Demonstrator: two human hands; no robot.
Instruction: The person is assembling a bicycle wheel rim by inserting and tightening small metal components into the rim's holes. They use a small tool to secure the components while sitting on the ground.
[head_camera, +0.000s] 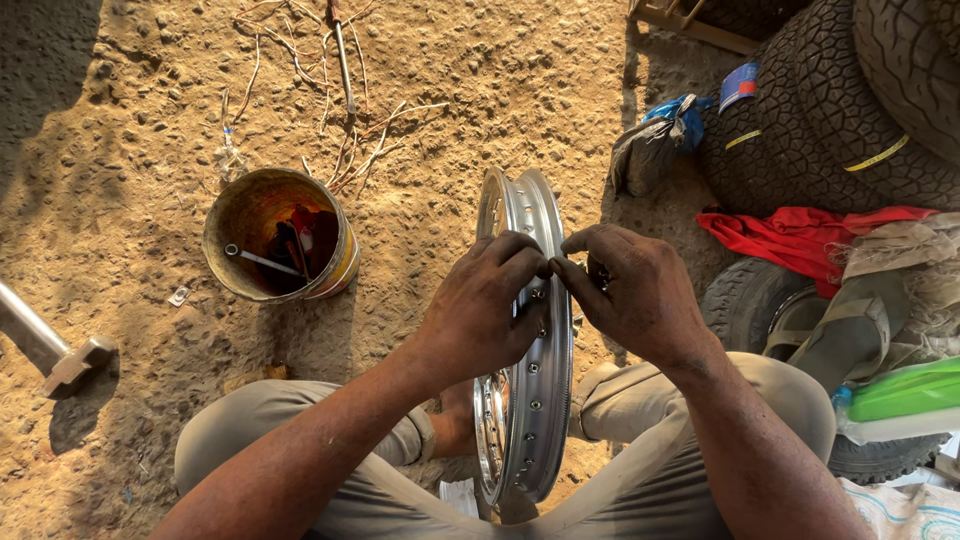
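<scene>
A bare spoked-wheel rim (535, 330) stands upright between the person's knees, steadied so its spoke holes face up. The left hand (485, 310) grasps its edge; the right hand (635, 290) pinches something small there. A rusty tin (280, 235) sits within reach on the sandy ground (120, 150).

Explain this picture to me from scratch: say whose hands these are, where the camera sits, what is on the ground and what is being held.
There is no machine here, only a person working with bare hands. The one picture comes from a camera on that person's head, looking down past the knees at sandy ground.

The left hand and the right hand meet at the top of a shiny metal wheel rim that stands upright between the legs. Their fingertips pinch at its drilled edge; whether they hold some small part is too small to tell.

To the left stands a rusty tin can with tools inside, and farther left lies a hammer. Thin wires lie beyond. On the right are stacked tyres and a red cloth.
</scene>
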